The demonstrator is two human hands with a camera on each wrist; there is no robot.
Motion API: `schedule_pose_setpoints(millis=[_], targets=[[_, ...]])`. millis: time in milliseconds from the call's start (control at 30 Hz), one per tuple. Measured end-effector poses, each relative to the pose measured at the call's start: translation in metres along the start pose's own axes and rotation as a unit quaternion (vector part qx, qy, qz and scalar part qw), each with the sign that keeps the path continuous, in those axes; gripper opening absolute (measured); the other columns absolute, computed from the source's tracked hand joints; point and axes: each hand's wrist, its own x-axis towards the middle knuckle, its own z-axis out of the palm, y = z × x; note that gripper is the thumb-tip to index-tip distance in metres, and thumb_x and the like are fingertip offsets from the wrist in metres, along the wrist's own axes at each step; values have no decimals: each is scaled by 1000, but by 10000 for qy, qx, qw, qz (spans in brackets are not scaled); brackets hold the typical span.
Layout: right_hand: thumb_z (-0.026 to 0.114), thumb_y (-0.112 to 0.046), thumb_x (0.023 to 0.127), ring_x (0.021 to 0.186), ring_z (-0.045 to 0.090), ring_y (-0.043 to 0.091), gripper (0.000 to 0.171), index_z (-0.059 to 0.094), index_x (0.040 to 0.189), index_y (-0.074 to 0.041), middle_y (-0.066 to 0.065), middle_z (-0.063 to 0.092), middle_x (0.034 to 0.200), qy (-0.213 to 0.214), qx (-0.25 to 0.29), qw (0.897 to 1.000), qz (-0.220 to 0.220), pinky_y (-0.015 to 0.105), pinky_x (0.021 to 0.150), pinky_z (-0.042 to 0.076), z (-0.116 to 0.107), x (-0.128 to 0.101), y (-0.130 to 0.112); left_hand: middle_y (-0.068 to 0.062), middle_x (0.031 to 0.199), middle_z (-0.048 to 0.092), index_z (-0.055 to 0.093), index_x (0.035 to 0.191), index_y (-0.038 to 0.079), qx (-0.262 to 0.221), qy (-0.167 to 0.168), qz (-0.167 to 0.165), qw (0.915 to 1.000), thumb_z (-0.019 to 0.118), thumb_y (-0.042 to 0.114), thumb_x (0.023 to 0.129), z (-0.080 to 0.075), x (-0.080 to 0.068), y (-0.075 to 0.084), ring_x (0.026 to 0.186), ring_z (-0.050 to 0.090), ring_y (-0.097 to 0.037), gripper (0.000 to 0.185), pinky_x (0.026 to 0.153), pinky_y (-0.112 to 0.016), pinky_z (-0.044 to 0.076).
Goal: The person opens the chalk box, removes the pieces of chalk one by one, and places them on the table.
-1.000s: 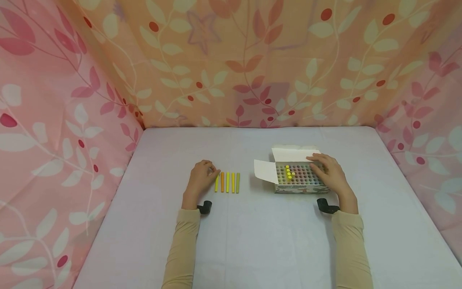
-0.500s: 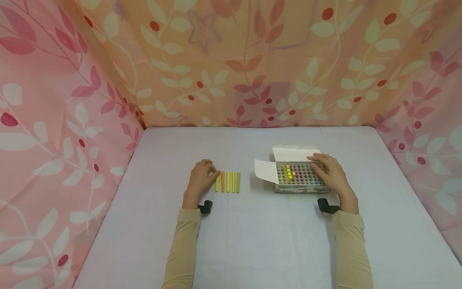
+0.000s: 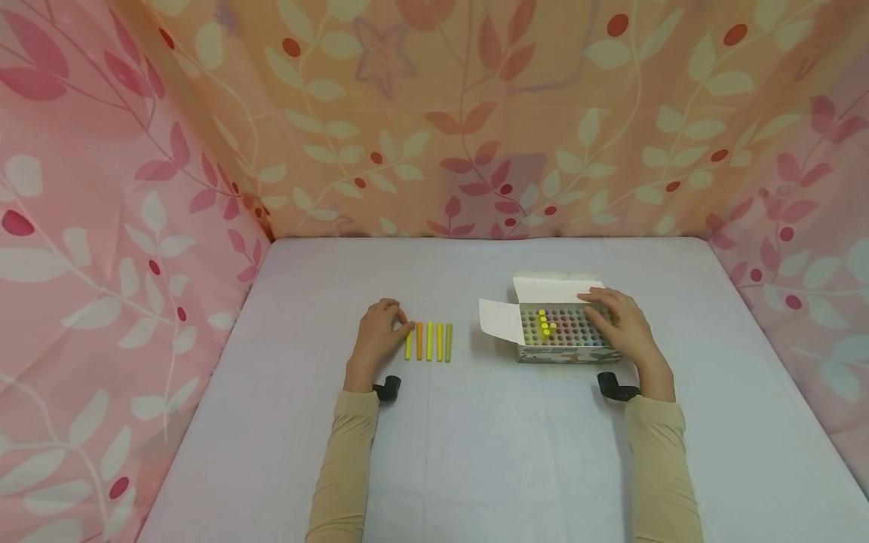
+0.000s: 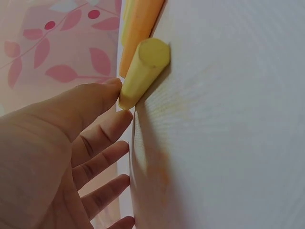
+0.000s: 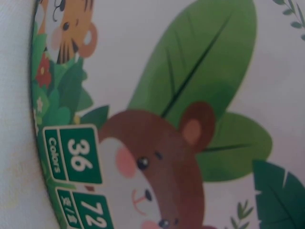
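Bear on box, right wrist only

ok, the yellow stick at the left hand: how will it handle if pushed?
The yellow stick is likely stiff, given its straight outline. Its roundish end suggests it might roll. Slim beside the left hand, it's probably light.

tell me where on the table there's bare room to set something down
Free patches: the white tabletop between the two sleeves, and the strip between the stick row and the curtain. Crowded: around the sticks by the left hand, and the open box by the right hand.
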Motion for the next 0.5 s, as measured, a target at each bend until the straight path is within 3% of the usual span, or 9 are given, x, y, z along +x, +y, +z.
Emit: schedule_pose_setpoints(millis=[367, 500], targets=[[56, -26, 93, 125, 34, 46, 30, 61, 118, -10, 20, 47, 134, -14, -24, 10000, 47, 65, 99, 23, 1, 0, 2, -9, 123, 54, 62, 94, 12, -181, -109, -257, 9994, 63, 35, 87, -1, 1, 5, 120, 45, -30, 23, 100, -46, 36], [56, -26, 93, 125, 34, 46, 30, 61, 118, -10, 21, 47, 133, -13, -56, 10000, 33, 65, 99, 23, 1, 1, 2, -8, 125, 53, 61, 98, 14, -296, -41, -159, 9994, 61, 35, 89, -1, 4, 9, 120, 44, -30, 22, 98, -47, 37]])
